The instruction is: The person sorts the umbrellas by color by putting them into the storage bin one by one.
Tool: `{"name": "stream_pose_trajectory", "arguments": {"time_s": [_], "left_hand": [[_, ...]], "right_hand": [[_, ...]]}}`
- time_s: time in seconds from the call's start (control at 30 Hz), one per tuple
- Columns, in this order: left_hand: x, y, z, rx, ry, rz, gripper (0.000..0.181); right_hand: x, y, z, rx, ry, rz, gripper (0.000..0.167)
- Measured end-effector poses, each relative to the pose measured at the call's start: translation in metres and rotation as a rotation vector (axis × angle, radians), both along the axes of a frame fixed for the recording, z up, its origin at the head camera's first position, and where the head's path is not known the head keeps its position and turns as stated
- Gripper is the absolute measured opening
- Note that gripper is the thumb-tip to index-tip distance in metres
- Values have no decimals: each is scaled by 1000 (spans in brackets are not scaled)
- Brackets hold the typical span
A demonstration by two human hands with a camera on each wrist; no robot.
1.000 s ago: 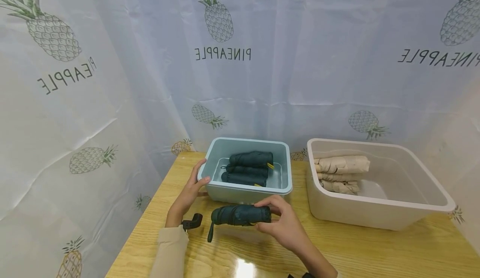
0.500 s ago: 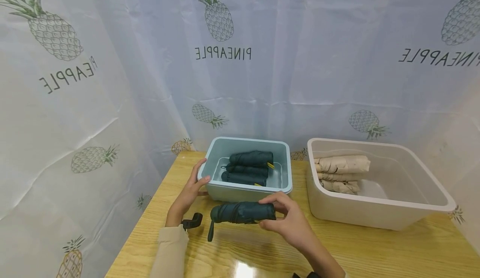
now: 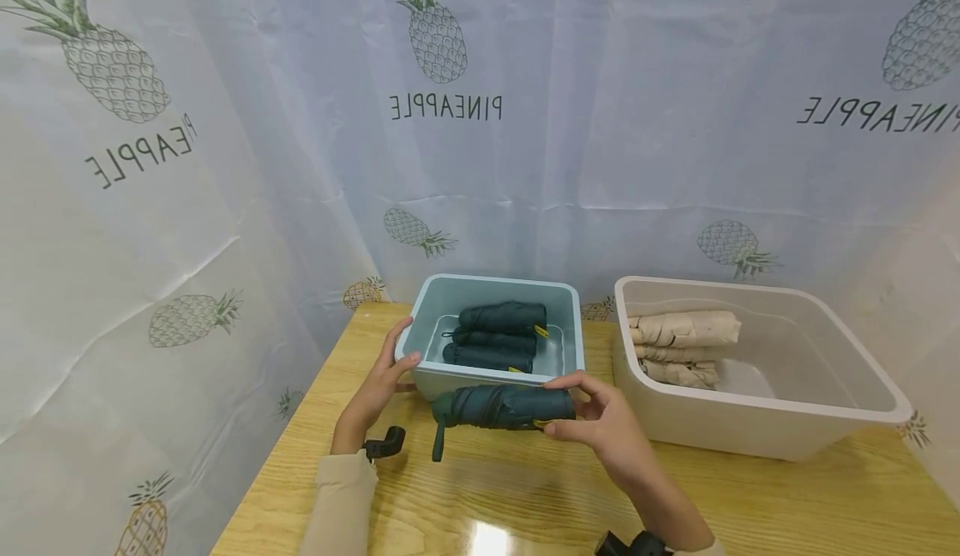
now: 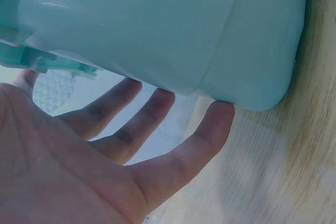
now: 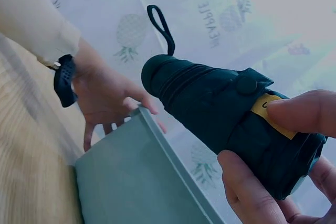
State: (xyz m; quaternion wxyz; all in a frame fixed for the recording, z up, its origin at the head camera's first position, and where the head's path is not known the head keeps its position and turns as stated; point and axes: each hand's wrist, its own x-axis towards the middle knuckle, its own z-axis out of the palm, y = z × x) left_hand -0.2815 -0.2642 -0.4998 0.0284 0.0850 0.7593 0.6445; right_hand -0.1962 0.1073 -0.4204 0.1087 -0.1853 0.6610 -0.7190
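Note:
In the head view my right hand [image 3: 611, 423] holds a folded dark green umbrella [image 3: 502, 407] by its right end, above the table in front of the light blue bin [image 3: 498, 381]. Its wrist loop [image 5: 163, 30] sticks out from the far end. The right wrist view shows a thumb pressing the yellow tag [image 5: 273, 115], with fingers on the other side. My left hand [image 3: 384, 381] grips the bin's front left corner, thumb over the rim, fingertips against the outer wall [image 4: 157, 40]. Several dark folded umbrellas [image 3: 495, 337] lie side by side inside that bin.
A larger beige bin [image 3: 750, 418] stands to the right, with several beige folded umbrellas [image 3: 686, 328] along its left side. Both bins rest on a wooden table [image 3: 420, 514]. A white curtain [image 3: 525, 164] with pineapple prints hangs behind and at the left.
My right hand has carried the umbrella up and rightward, closer to the light blue bin's front wall. My left hand and both bins have stayed in place.

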Motion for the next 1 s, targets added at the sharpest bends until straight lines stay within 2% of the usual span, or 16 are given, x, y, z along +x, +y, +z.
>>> {"name": "stream_pose_trajectory", "arguments": {"time_s": [0.23, 0.5, 0.8, 1.0], "left_hand": [[0, 0, 1, -1, 9, -11, 65], [0, -1, 0, 1, 7, -13, 64], [1, 0, -1, -11, 10, -8, 66], [1, 0, 0, -7, 13, -12, 65]], "right_hand": [[-4, 13, 4, -49, 10, -54, 42], [-11, 23, 4, -159, 20, -35, 41], [-14, 25, 9, -187, -45, -104, 38], [-21, 19, 19, -202, -93, -127, 38]]}}
